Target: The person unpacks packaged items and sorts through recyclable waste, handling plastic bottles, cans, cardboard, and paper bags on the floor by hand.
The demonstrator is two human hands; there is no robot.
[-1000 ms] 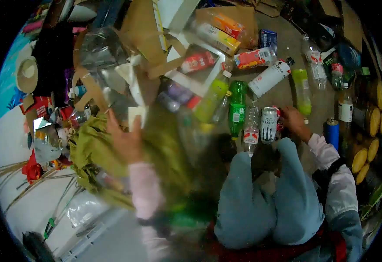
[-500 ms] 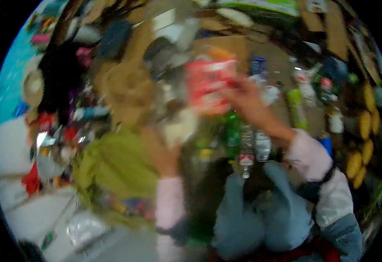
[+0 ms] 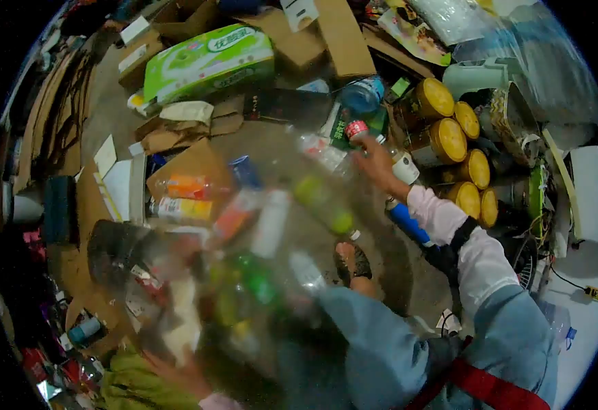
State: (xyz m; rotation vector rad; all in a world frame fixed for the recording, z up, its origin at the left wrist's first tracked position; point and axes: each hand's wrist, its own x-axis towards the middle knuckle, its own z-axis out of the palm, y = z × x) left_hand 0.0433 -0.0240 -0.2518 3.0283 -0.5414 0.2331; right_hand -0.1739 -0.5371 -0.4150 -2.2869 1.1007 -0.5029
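Note:
My right hand (image 3: 375, 164) is at a small bottle with a red label (image 3: 356, 130), its bent fingers closed over the lower end. Beside that hand lie a clear bottle with a white label (image 3: 405, 167) and a clear bottle with red print (image 3: 325, 152). At the lower left, my left hand (image 3: 179, 374) is smeared by motion, next to a pale, blurred item (image 3: 184, 321) and the olive cloth (image 3: 131, 383). Whether it holds anything cannot be made out. A yellow-green bottle (image 3: 323, 203), a white bottle (image 3: 270, 222) and a green bottle (image 3: 258, 277) lie between the hands.
Yellow-ended cylinders (image 3: 449, 140) are stacked at the right, near a blue can (image 3: 408, 222). A green package (image 3: 210, 61) and cardboard (image 3: 343, 37) lie at the back. An orange-labelled bottle (image 3: 186, 186) rests on cardboard at the left. My foot (image 3: 345, 254) is on the floor.
The view has swung to the right. My right hand has moved from the blurred red item to the red-labelled bottle. That red item is no longer in my right hand.

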